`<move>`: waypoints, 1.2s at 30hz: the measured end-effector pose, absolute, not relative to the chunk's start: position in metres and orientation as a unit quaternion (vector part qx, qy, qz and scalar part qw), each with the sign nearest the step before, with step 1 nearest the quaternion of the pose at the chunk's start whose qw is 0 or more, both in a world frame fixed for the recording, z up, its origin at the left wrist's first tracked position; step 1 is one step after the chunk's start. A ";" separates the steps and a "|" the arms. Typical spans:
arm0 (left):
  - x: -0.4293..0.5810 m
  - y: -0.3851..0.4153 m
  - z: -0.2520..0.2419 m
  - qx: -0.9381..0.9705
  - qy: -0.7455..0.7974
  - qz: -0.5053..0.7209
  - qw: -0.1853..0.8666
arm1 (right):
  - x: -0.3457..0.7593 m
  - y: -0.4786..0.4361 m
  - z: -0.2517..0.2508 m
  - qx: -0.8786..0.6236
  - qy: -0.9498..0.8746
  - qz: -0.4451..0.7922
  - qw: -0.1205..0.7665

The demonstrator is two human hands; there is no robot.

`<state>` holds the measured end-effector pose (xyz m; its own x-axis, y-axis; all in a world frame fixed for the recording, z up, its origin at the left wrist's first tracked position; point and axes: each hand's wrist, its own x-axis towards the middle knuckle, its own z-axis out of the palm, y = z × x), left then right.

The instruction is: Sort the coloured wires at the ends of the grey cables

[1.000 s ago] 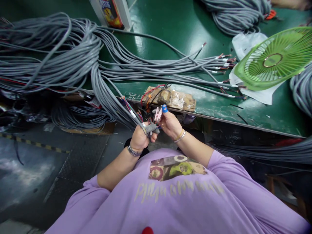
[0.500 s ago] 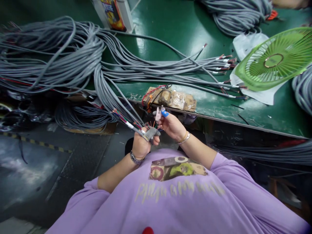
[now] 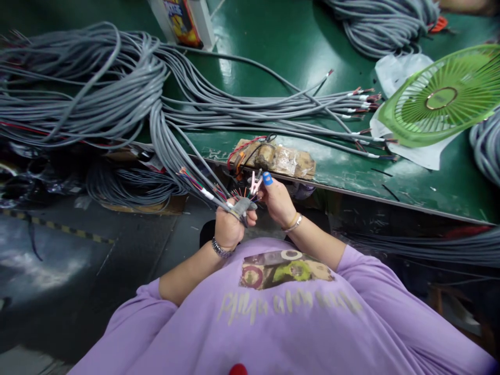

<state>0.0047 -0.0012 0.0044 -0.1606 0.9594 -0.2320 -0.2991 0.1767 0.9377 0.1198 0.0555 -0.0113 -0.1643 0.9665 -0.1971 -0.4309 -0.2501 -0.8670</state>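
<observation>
My left hand (image 3: 228,224) is closed round the end of a grey cable (image 3: 213,198) whose thin coloured wires fan out above a grey-wrapped finger. Close beside it, my right hand (image 3: 278,200) pinches a small pink clip tool (image 3: 255,183) at those wire tips; its thumb wears a blue cap (image 3: 267,178). Both hands are held just below the table's front edge, over my purple shirt.
A big bundle of grey cables (image 3: 97,88) drapes from the green table (image 3: 304,47) over its edge. A taped wooden block with red wires (image 3: 275,158) sits at the edge. A green fan grille (image 3: 441,99) lies right, with more cable coils (image 3: 383,23) behind.
The hands stayed close together at the wire tips. The clip tool shifted a little against the wires, and the view drifted slightly.
</observation>
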 end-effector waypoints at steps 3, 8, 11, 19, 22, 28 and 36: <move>0.003 -0.001 0.002 0.326 0.524 0.546 0.567 | 0.119 0.055 -0.013 -0.423 -0.362 0.648 0.520; 0.004 0.000 0.001 0.325 0.532 0.538 0.568 | 0.115 0.062 -0.009 -0.364 -0.266 0.763 0.463; 0.005 0.001 0.001 0.323 0.536 0.534 0.568 | 0.112 0.065 -0.007 -0.352 -0.237 0.766 0.483; 0.001 -0.007 -0.001 0.327 0.530 0.543 0.564 | 0.118 0.058 -0.011 -0.347 -0.186 0.799 0.455; -0.003 -0.012 -0.004 0.334 0.525 0.541 0.566 | 0.132 0.057 -0.014 -0.354 -0.224 0.828 0.373; -0.010 -0.019 -0.014 0.392 0.526 0.480 0.583 | 0.151 0.054 -0.009 -0.334 -0.384 0.817 0.271; -0.016 -0.013 -0.015 0.457 0.513 0.342 0.641 | 0.145 0.046 -0.004 -0.331 -0.493 0.737 0.323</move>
<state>-0.0163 -0.0129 -0.0154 0.2396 0.9077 -0.3446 0.0294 0.3480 0.9370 0.1450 0.0464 -0.0039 -0.5724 0.8021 -0.1702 -0.1495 -0.3062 -0.9402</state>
